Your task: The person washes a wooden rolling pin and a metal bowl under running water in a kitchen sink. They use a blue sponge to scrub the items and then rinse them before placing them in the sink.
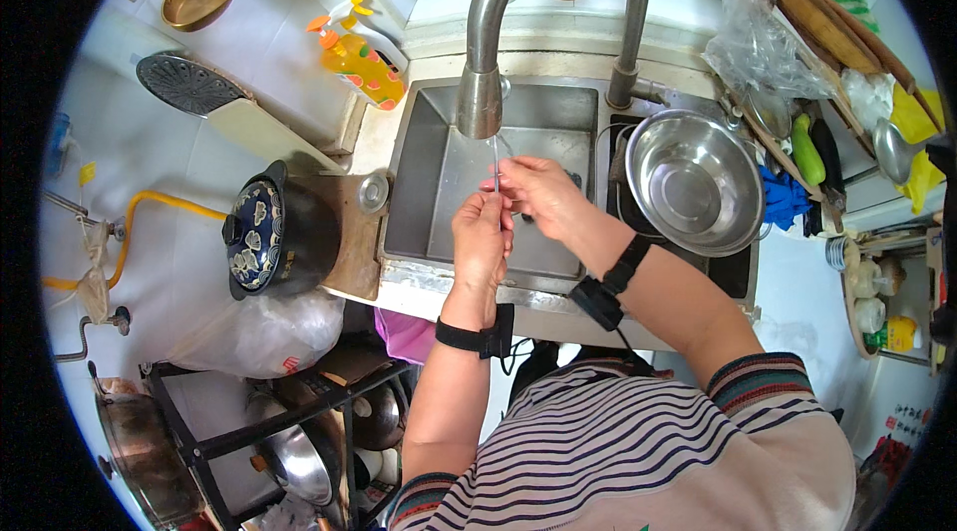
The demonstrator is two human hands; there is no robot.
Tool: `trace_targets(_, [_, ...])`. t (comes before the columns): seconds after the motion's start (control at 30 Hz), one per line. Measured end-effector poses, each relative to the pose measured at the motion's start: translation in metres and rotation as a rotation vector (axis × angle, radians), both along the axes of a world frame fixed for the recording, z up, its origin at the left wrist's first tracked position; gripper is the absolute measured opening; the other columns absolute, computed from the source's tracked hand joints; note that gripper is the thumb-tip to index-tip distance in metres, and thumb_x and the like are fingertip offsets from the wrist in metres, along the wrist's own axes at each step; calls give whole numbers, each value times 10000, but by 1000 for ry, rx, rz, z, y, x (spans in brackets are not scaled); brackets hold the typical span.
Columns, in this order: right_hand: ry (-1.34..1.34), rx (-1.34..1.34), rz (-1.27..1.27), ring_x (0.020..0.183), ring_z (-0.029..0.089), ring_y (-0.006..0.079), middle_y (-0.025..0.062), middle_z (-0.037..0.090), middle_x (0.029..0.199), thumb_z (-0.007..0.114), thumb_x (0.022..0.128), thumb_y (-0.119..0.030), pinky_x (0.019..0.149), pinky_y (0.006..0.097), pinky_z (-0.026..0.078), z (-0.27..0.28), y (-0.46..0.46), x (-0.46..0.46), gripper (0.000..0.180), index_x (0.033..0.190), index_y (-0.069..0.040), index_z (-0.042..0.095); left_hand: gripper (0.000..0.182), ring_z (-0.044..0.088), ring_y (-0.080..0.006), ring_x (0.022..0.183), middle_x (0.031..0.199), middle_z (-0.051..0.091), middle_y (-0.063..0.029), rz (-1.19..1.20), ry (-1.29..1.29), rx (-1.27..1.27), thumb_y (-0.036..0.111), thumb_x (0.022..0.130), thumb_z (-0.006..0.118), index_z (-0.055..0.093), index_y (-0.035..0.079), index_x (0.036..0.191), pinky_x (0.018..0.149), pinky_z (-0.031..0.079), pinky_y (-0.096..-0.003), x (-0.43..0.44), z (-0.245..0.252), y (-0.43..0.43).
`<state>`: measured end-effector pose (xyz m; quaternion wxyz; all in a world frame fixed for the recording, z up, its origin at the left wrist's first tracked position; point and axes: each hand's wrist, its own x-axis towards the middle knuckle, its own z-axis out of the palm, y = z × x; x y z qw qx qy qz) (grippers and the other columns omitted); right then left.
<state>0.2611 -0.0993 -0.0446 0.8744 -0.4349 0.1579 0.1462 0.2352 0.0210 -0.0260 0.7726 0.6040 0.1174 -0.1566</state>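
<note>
My left hand [482,232] is over the steel sink [426,179], its fingers curled in and the thumb on top. Just to its right, my right hand [542,191] has bent fingers meeting the left fingertips. Above both hands hangs the spout of a brushed-metal faucet [479,105]. A thin, bright vertical line, which looks like a narrow water stream [496,157], runs from the spout down to my fingertips. Whether a small thing is pinched between the fingers cannot be made out. A dark drain part shows partly behind my right hand.
Right of the sink, a steel basin [691,183] sits on a dark hob. A lidded pot [280,232] and a small metal lid [371,192] stand left, near a spray bottle [366,71]. Farther right are a green vegetable [807,149] and a plastic bag [762,45].
</note>
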Motion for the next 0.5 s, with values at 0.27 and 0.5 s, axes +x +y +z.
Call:
trace_targets(0.27, [56,66,71,873,663,291,212,646,983,591,884,-87,720,368,529,-3,12,19,248,1071,50,501,214,329,-50,372,549,441,23,22,-79,161,204,976,486,555,64,831,330,254,-195,-16,-1,10])
trace_targets(0.5, [43,85,-84,940,657,329,243,636,1011,548,907,-106,777,392,537,-2,-18,62,221,1038,71,539,203,328,-44,383,529,422,29,-53,-103,155,182,974,482,561,58,834,333,249,-194,-36,0,10])
